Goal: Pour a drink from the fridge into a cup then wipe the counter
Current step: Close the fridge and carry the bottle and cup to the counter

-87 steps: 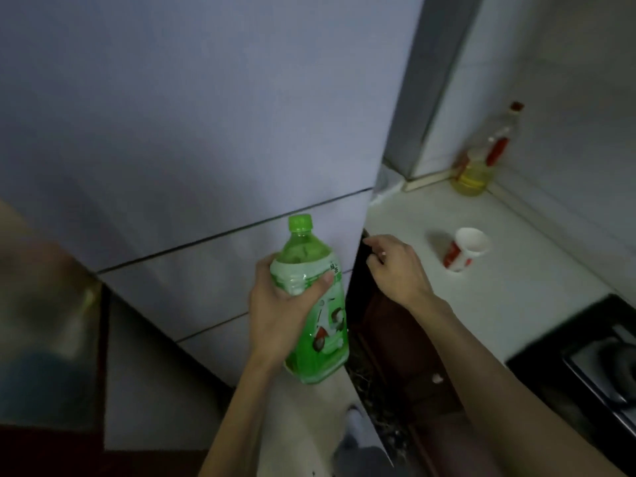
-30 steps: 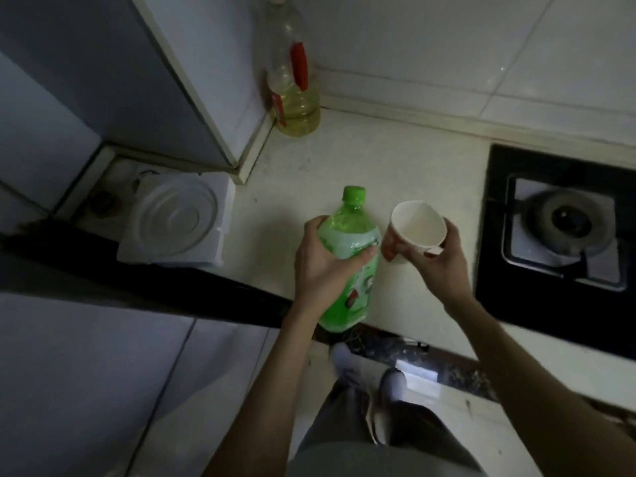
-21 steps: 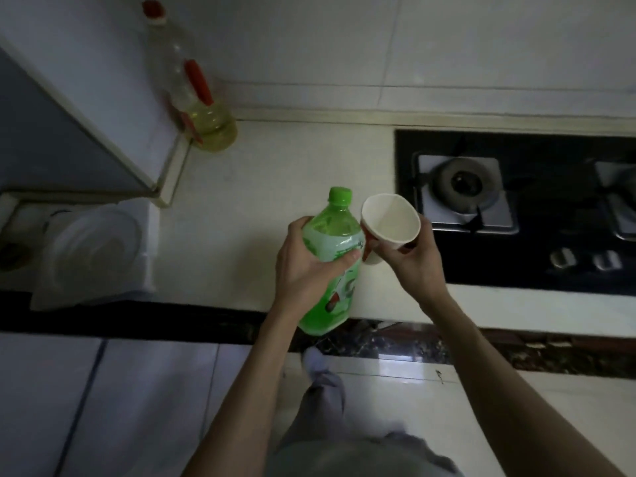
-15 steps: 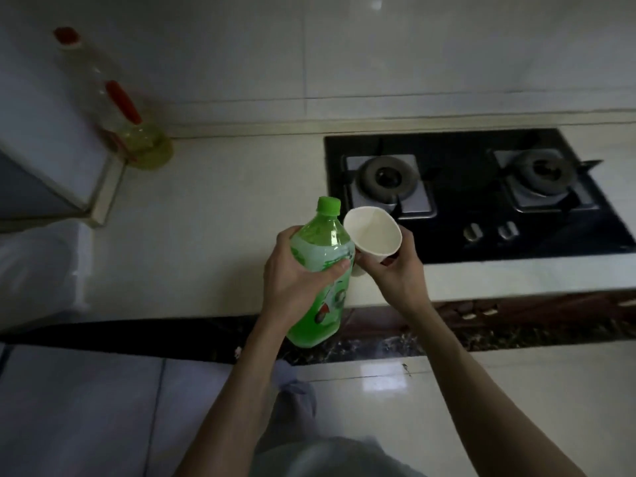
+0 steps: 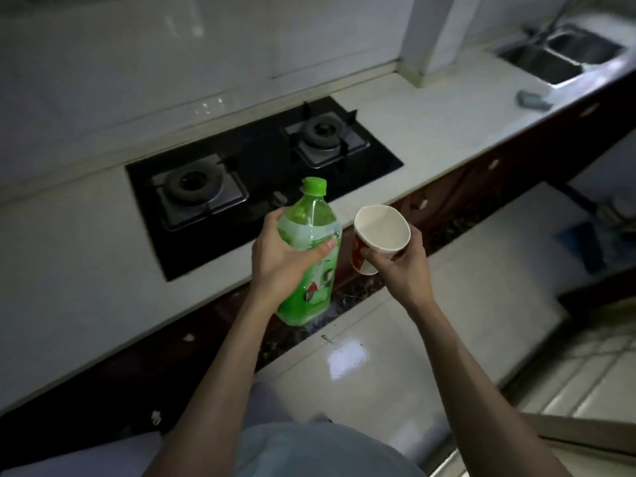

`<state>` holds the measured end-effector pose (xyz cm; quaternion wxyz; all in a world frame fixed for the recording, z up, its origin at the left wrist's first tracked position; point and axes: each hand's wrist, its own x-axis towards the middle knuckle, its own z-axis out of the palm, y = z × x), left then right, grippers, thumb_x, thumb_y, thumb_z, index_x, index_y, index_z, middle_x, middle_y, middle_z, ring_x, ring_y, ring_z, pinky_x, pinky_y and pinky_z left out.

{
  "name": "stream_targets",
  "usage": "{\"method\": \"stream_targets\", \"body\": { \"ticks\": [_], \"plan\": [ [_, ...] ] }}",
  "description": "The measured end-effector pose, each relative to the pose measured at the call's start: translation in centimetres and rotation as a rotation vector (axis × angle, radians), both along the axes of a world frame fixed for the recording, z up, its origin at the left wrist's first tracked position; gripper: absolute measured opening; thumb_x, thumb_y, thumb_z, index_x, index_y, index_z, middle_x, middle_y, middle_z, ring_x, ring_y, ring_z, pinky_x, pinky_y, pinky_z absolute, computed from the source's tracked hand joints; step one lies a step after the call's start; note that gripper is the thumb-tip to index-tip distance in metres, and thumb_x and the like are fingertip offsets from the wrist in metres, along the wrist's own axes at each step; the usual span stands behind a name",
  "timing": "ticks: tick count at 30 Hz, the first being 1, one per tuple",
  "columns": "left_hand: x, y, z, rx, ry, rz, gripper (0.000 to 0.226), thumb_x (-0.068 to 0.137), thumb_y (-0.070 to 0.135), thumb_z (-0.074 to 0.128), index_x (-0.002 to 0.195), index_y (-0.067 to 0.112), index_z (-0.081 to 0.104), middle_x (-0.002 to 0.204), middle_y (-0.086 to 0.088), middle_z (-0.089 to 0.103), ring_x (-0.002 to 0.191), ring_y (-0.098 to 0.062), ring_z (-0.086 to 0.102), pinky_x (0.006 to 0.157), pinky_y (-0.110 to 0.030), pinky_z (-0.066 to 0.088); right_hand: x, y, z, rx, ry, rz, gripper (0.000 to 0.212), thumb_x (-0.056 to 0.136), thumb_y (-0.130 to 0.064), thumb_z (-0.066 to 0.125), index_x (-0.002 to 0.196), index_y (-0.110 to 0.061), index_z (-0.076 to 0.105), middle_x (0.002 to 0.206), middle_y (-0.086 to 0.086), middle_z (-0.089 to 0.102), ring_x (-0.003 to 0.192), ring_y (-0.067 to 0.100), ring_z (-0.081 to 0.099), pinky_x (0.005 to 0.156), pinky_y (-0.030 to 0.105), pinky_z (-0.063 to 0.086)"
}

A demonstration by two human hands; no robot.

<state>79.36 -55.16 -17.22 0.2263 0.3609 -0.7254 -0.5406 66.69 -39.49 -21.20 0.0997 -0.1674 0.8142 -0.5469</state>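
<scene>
My left hand grips a green plastic bottle around its upper body; the bottle stands upright with its green cap on and is held in the air in front of the counter edge. Just to its right, my right hand holds a white paper cup with a red print, tilted a little, its inside looking empty. Both are over the front edge of the white counter.
A black two-burner gas hob is set into the counter behind my hands. A steel sink lies at the far right, with a grey sponge or cloth on the counter beside it. Glossy floor tiles lie below.
The view has swung right along the counter, from the fridge and oil bottle to the hob and sink. My right hand took the cup off the counter; bottle and cup moved right with me.
</scene>
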Motion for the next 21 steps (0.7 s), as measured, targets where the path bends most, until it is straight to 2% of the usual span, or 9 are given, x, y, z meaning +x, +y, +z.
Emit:
{"method": "stream_targets", "body": {
  "ticks": [2,5,10,15,18,21],
  "plan": [
    [-2.5,1.4,0.4,0.000,0.006,-0.054,0.076,0.055,0.040,0.091,0.120,0.032,0.052,0.111,0.011,0.065,0.100,-0.007,0.064,0.090,-0.035,0.055,-1.7,2.9,0.1,0.008,0.003,-0.092,0.077,0.073,-0.025,0.083,0.137,-0.014,0.041,0.117,-0.009,0.054,0.108,0.010,0.053,0.080,0.020,0.042],
    [-6.3,3.6,0.6,0.000,0.016,-0.144,0.078,0.055,0.040,0.091,0.122,0.031,0.051,0.111,0.010,0.064,0.100,-0.008,0.064,0.089,-0.033,0.055,-4.2,6.7,0.1,0.013,0.013,-0.206,0.074,0.073,-0.025,0.083,0.135,-0.015,0.043,0.121,-0.005,0.055,0.109,0.012,0.053,0.081,0.023,0.041],
    [-12.4,6.5,0.2,0.011,0.030,-0.266,0.069,0.059,0.034,0.091,0.115,0.035,0.050,0.104,0.018,0.061,0.097,0.001,0.061,0.079,-0.016,0.049,-8.7,9.8,-0.4,0.054,0.024,-0.301,0.072,0.072,-0.027,0.083,0.132,-0.015,0.044,0.122,-0.004,0.054,0.110,0.013,0.053,0.084,0.027,0.044],
    [-19.9,7.8,-1.4,0.051,0.026,-0.351,0.074,0.058,0.036,0.091,0.120,0.032,0.051,0.107,0.016,0.062,0.099,-0.003,0.062,0.082,-0.023,0.053,-15.3,10.1,-0.7,0.083,0.023,-0.339,0.073,0.072,-0.028,0.083,0.133,-0.015,0.043,0.119,-0.007,0.052,0.105,0.009,0.050,0.076,0.019,0.040],
    [-25.4,7.9,-2.0,0.074,0.025,-0.358,0.074,0.058,0.036,0.091,0.120,0.032,0.051,0.106,0.017,0.061,0.099,-0.002,0.061,0.078,-0.018,0.050,-20.0,10.3,-0.5,0.118,0.009,-0.359,0.073,0.072,-0.029,0.083,0.132,-0.016,0.044,0.118,-0.008,0.052,0.104,0.009,0.049,0.077,0.020,0.039],
    [-30.5,7.6,-2.2,0.086,0.015,-0.355,0.072,0.057,0.038,0.091,0.116,0.036,0.049,0.105,0.018,0.060,0.099,-0.003,0.061,0.084,-0.025,0.052,-24.8,10.7,-0.2,0.155,0.009,-0.366,0.074,0.071,-0.031,0.083,0.133,-0.019,0.045,0.122,-0.005,0.054,0.105,0.009,0.050,0.077,0.020,0.040]
  ]
}}
